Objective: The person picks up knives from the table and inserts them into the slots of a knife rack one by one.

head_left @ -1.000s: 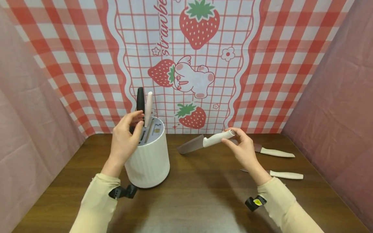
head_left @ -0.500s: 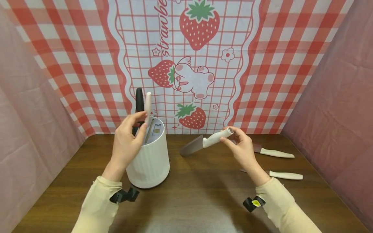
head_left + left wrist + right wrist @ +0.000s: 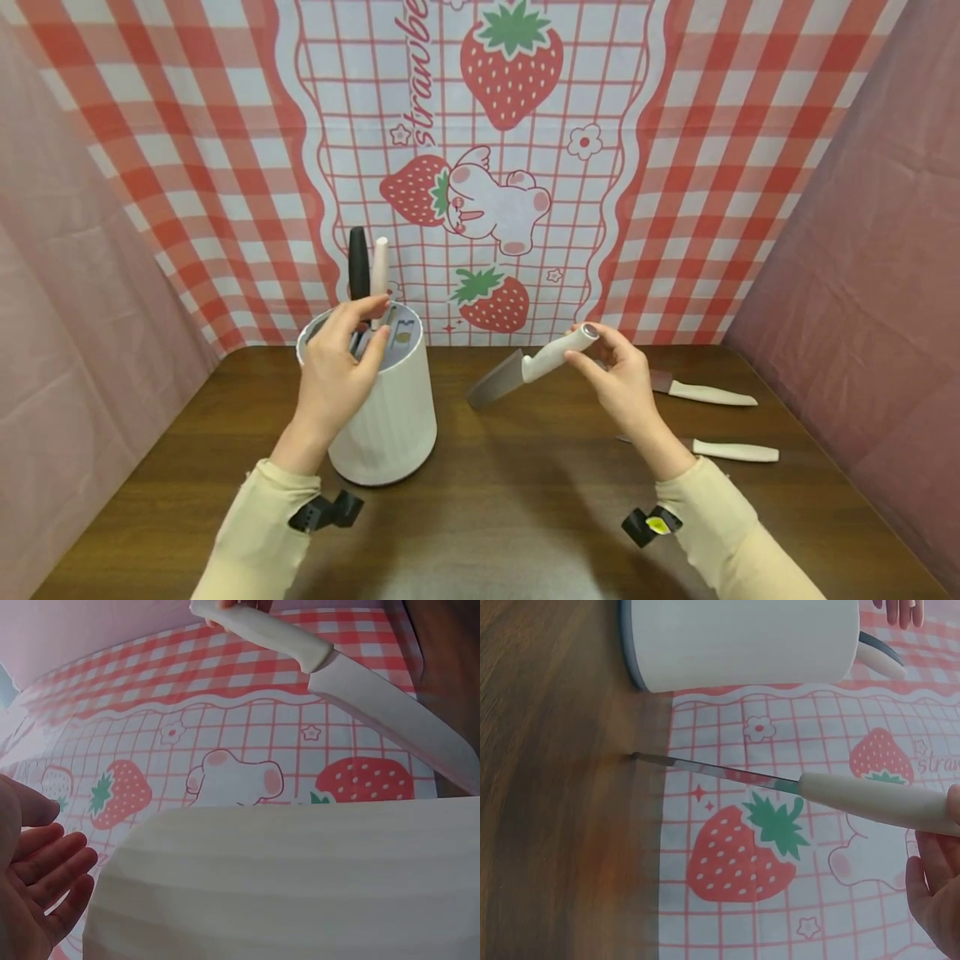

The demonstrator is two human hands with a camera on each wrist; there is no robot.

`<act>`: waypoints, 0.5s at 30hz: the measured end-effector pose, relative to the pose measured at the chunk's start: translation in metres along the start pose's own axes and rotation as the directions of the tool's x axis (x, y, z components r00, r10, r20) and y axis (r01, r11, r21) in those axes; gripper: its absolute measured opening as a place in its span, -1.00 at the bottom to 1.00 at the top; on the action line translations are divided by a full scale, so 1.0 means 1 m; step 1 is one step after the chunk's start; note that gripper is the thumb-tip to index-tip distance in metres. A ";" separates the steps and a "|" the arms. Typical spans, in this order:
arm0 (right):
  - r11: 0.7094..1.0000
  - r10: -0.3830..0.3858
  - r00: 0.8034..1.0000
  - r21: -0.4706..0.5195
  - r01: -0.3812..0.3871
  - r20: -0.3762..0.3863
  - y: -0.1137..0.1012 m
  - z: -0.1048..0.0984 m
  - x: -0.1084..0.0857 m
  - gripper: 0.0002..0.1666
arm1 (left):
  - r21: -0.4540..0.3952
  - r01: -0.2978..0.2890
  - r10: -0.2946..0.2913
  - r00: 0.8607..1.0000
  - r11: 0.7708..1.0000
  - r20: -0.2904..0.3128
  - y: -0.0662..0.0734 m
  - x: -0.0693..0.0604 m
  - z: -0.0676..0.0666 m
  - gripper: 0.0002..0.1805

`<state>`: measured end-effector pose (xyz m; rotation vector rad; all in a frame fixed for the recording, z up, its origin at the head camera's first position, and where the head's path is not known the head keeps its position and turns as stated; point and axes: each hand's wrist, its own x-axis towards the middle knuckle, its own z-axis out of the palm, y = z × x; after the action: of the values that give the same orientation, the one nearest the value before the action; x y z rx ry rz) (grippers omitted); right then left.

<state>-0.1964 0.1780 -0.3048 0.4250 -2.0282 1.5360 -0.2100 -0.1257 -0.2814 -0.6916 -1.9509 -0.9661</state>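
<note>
My left hand [image 3: 333,362] is over the top of a white ribbed knife block [image 3: 393,425], fingers and thumb apart and holding nothing; the left wrist view shows these relaxed fingers [image 3: 60,862] beside the block's wall [image 3: 285,877]. Behind the hand, a black handle [image 3: 358,262] and a white handle [image 3: 381,271] stand up from the block. To the right of the block, my right hand [image 3: 618,375] pinches the end of a white-handled knife [image 3: 551,357]. Its broad blade [image 3: 497,379] slants down to the left. The right wrist view shows this knife [image 3: 870,799] edge-on.
Two other white-handled knives lie on the wooden table at the right, one farther back [image 3: 714,393] and one nearer [image 3: 737,451], partly hidden by my right hand and wrist. A red-and-white strawberry cloth [image 3: 585,208] hangs behind the table, with pink cloth on both sides.
My left hand has shifted right and slightly down over the block, uncovering its left rim. The held knife has tilted more steeply, and my right hand has drifted slightly left.
</note>
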 end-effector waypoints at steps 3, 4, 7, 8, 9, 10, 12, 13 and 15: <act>1.000 -0.006 1.000 -0.005 0.006 0.006 -0.002 0.001 -0.001 -0.61 | -0.005 -0.004 0.004 1.000 1.000 0.000 0.001 -0.002 0.002 -0.64; 1.000 -0.012 1.000 -0.004 0.012 0.009 -0.002 0.001 -0.001 -0.61 | -0.009 -0.007 0.007 1.000 1.000 0.002 0.002 -0.002 0.003 -0.64; 1.000 -0.030 0.999 0.005 0.030 0.019 0.002 0.001 0.000 -0.61 | -0.018 -0.019 0.020 1.000 1.000 0.007 0.003 -0.004 0.006 -0.63; 0.999 -0.034 0.999 0.008 0.034 0.023 0.004 0.001 0.000 -0.61 | -0.019 -0.023 0.024 1.000 1.000 0.010 0.003 -0.004 0.007 -0.63; 0.999 -0.039 0.999 0.012 0.039 0.027 0.007 0.001 0.000 -0.61 | -0.020 -0.028 0.028 1.000 0.999 0.012 0.004 -0.005 0.008 -0.63; 0.999 -0.043 0.999 0.018 0.042 0.030 0.009 0.001 0.001 -0.61 | -0.017 -0.028 0.028 0.999 0.999 0.014 0.004 -0.005 0.008 -0.63; 0.998 -0.051 0.998 0.030 0.050 0.038 0.013 0.002 0.001 -0.61 | -0.014 -0.031 0.031 0.999 0.999 0.018 0.005 -0.005 0.010 -0.63; 0.998 -0.053 0.998 0.034 0.051 0.038 0.015 0.002 0.001 -0.61 | -0.013 -0.031 0.031 0.999 0.999 0.022 0.005 -0.006 0.010 -0.64; 0.997 -0.067 0.997 0.047 0.065 0.044 0.016 0.003 0.001 -0.62 | -0.009 -0.030 0.031 0.999 0.999 0.029 0.005 -0.006 0.012 -0.63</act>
<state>-0.2067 0.1800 -0.3171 0.5446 -1.9960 1.5483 -0.2080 -0.1139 -0.2888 -0.7419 -1.9568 -0.9511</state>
